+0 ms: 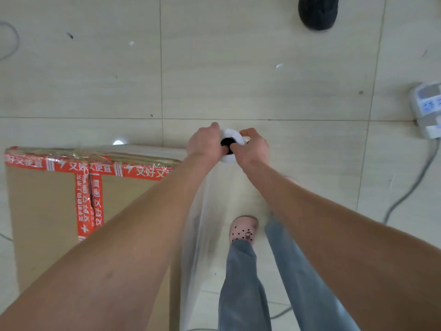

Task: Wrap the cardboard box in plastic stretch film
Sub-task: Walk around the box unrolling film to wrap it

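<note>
Left hand (202,142): centre of the frame, just left of the roll (229,134); fingers curled over the roll's left rim, gripping it.
Right hand (253,146): centre, just right of the roll; fingers curled over its upper right rim, one digit reaching onto the dark core (226,141); it grips the roll too.
Arms: both bare forearms run from the lower corners of the frame up to the centre, nearly straight, converging at the roll; the left one crosses in front of the box.
Roll: seen end-on between the two hands, white with a black hole in the middle, held above the floor (238,68).
Film (202,235): a clear, faintly streaked sheet hanging from the roll down to the bottom edge of the frame, running along the box's right side; whether it touches that side I cannot tell.
Box (43,211): left half of the frame, brown cardboard standing on the floor, its top edge glossy with film already on it.
Tape (107,168): red with white characters, a band along the box's upper edge and a strip running down from it.
Legs: grey-blue trousers at lower centre, one pink clog (243,231) on the tiles just right of the film.
Power strip (427,108): right edge, its grey cable (410,187) trailing down.
Black shoe (318,10): top right.
</note>
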Demonstrator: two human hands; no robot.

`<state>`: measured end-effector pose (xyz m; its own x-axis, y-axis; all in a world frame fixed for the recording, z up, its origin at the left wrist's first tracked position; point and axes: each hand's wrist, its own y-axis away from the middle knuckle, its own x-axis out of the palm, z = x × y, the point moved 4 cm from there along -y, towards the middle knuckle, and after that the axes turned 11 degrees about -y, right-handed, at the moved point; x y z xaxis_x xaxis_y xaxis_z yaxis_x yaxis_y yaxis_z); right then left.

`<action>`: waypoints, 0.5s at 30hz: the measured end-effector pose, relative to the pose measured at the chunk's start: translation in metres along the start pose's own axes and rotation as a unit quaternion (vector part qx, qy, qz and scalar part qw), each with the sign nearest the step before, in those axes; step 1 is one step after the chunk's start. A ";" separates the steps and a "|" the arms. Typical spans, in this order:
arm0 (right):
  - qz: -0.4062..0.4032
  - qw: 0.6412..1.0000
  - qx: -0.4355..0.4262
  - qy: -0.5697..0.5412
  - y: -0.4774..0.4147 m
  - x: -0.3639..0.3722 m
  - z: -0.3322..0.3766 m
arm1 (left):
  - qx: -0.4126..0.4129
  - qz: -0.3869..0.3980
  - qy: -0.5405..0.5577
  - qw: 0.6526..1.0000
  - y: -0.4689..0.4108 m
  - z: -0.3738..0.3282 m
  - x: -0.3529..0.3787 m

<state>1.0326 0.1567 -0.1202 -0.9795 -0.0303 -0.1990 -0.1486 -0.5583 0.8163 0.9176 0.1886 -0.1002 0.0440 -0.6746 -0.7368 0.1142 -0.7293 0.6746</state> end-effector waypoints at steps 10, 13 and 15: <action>0.020 0.998 -0.027 0.046 -0.012 0.007 0.020 | -0.013 -0.023 -0.011 1.000 -0.018 0.003 -0.010; 0.017 0.999 -0.049 0.003 -0.014 0.016 0.031 | -0.079 -0.022 0.062 0.995 -0.023 0.018 -0.015; 0.025 0.998 -0.056 0.000 -0.016 0.026 0.040 | -0.113 -0.024 0.101 0.988 -0.029 0.029 -0.020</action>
<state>1.0045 0.1975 -0.1167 -0.9853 -0.0598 -0.1601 -0.0842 -0.6453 0.7593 0.8849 0.2203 -0.1040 0.2267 -0.5867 -0.7774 0.3386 -0.7010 0.6277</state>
